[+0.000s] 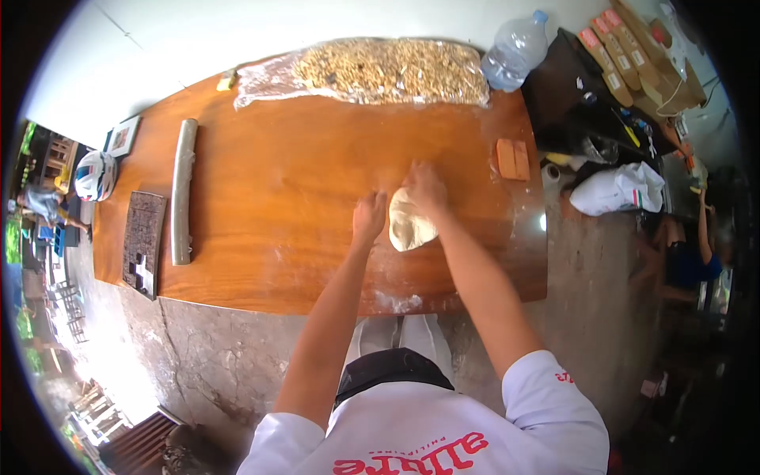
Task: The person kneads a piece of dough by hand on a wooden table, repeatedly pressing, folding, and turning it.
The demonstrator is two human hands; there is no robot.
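A lump of pale dough [409,227] lies on the wooden table near its front edge, straight ahead of me. My right hand [425,188] is on the far right part of the dough, its fingers bent around the edge and slightly blurred. Just left of the dough is my left hand [370,215], fingers curled in and apart from the lump by a narrow gap. Nothing shows in the left hand, though its palm side is hidden. White flour dust [398,302] marks the table edge below the dough.
The brown table [277,166] bears a long wrapped roll [184,190], a dark board [144,244], an orange block [513,160], a plastic bag of brown bits [396,71] and a large water bottle [516,51]. A helmet [96,176] is at the left edge. Other people are at both sides.
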